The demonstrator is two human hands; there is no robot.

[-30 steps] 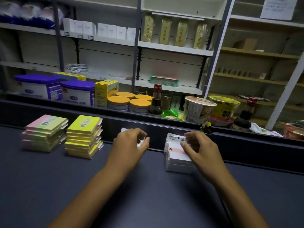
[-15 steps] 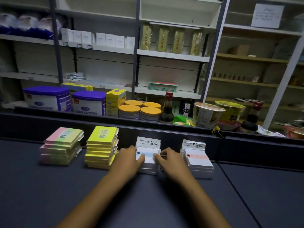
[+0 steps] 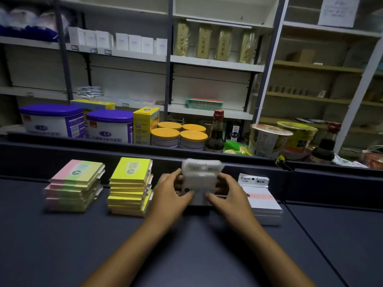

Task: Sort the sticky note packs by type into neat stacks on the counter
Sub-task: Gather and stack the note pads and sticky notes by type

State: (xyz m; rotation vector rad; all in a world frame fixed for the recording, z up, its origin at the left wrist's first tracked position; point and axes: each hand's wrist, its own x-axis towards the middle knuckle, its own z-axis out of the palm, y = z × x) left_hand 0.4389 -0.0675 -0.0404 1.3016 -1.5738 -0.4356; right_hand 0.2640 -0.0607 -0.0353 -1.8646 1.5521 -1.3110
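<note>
Stacks occupy the dark surface (image 3: 62,245) in a row, close to its raised back edge. At far left sits the pink-green stack (image 3: 75,186), its packs slightly fanned. Just beside it to the right stands the yellow stack (image 3: 129,186), also a little uneven at the edges.

Next comes the left hand (image 3: 169,195), fingers curled round the left edge of the white packs (image 3: 200,179). These packs are held tilted up, top edge blurred, with their lower edge at or near the surface; whether they rest on it cannot be told. The right hand (image 3: 228,195) grips the opposite edge in the same manner, so both hands are closed on the one bundle. At far right, the white stack (image 3: 261,199) lies flat, just beside the right hand.

Handling, as a judgement: the packs look light and fairly stiff as a block, but the glossy film wrap is probably slippery, and separate packs may slide against each other. Hold at the two opposite side edges, squeezing inward, and keep the bundle square while lowering. Tapping the lower edge on the surface should align it. Placement belongs between the yellow stack and the white stack, or on the latter if the type matches.
</note>
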